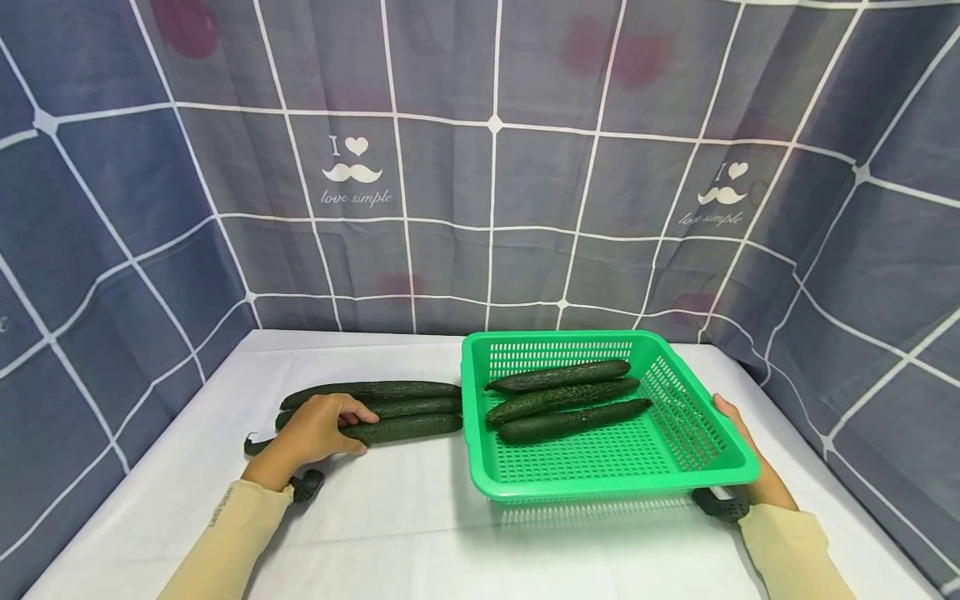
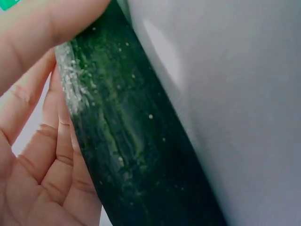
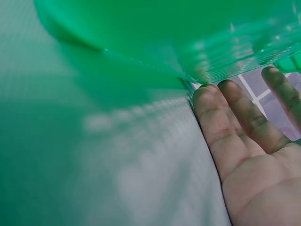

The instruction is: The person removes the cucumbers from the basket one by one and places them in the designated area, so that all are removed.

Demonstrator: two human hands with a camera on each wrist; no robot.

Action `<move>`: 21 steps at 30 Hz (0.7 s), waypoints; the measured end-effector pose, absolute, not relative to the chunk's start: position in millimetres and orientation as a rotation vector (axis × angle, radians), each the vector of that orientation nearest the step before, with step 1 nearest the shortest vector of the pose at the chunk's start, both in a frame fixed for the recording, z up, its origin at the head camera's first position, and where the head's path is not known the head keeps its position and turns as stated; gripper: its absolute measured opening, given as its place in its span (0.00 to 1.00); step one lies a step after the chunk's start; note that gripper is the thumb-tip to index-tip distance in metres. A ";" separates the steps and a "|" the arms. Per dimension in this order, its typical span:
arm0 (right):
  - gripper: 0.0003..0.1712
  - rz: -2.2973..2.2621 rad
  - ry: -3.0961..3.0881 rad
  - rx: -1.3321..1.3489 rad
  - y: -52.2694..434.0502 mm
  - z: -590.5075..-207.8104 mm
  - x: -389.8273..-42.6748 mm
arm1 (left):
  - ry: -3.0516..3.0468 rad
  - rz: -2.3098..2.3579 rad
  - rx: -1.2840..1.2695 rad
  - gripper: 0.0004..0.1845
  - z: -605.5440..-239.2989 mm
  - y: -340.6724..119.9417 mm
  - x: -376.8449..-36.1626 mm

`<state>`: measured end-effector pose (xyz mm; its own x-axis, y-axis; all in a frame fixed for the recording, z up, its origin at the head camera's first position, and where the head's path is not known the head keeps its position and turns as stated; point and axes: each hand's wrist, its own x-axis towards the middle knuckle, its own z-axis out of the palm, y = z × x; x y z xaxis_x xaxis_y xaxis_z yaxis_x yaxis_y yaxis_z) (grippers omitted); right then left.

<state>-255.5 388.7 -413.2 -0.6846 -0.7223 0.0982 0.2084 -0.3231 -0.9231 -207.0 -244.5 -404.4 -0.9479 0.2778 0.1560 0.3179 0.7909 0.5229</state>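
Note:
Three dark green cucumbers lie side by side left of the basket: a back cucumber [image 1: 397, 389], a middle cucumber [image 1: 408, 407] and a front cucumber [image 1: 416, 428]. My left hand [image 1: 324, 427] reaches over them and grips the front one, thumb on its near side and fingers on its far side. The left wrist view shows this cucumber [image 2: 127, 117] up close between thumb and fingers. My right hand [image 3: 254, 146] is at the right side of the green plastic basket [image 1: 600, 482], its fingers extended with the fingertips right at the basket's underside. The basket's wall partly hides this hand in the head view.
Inside the basket lie three more cucumbers, the middle one [image 1: 562, 400] among them. A white cloth [image 1: 375, 533] covers the table. Grey checked curtains [image 1: 442, 167] hang at the back and both sides.

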 end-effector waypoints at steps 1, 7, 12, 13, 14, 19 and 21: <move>0.50 -2.047 1.320 -0.685 389.1 -413.5 -255.5 | -2.904 -0.879 -0.494 0.21 -404.5 -245.0 -207.1; 0.51 -2.050 1.332 -0.709 390.4 -413.9 -256.6 | -2.891 -0.935 -0.556 0.22 -405.2 -247.7 -209.0; 0.48 -2.066 1.399 -0.695 389.7 -413.3 -256.6 | -2.891 -0.944 -0.583 0.23 -403.9 -247.9 -210.3; 0.47 -2.075 1.408 -0.687 389.5 -413.1 -256.8 | -2.892 -0.940 -0.593 0.23 -403.6 -248.0 -210.6; 0.46 -2.086 1.407 -0.679 389.4 -413.1 -257.1 | -2.892 -0.943 -0.591 0.23 -403.0 -247.8 -210.6; 0.45 -2.107 1.423 -0.670 389.7 -413.5 -257.8 | -2.860 -0.974 -0.638 0.23 -398.8 -246.5 -210.1; 0.44 -2.097 1.457 -0.661 390.1 -414.0 -256.9 | -2.835 -0.992 -0.660 0.22 -396.0 -244.4 -209.4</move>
<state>-256.9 390.1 -414.0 -0.7579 -0.6436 0.1066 0.1244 -0.3030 -0.9448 -209.4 -244.4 -396.0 -0.9059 0.3735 0.1997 0.4166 0.7003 0.5797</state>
